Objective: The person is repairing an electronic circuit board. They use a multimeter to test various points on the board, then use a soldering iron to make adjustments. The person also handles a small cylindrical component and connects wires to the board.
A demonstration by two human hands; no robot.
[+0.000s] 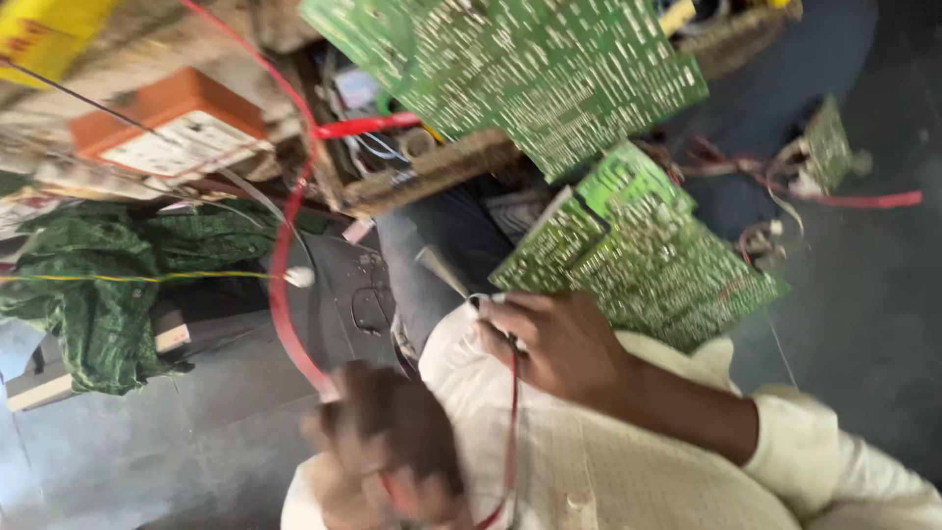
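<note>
The right hand pinches a thin red wire just beside a green circuit board. The left hand, blurred, seems closed around a red cable looping up toward an orange box.

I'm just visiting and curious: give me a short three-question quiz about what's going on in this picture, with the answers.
1. True or false: the right hand holds a thin pointed tool near a green circuit board.
2. What colour is the wire that leads to the blurred left hand? A) blue B) red C) white
3. What lies at the left, on the floor?

Key
1. True.
2. B, red.
3. A crumpled green cloth.
</note>
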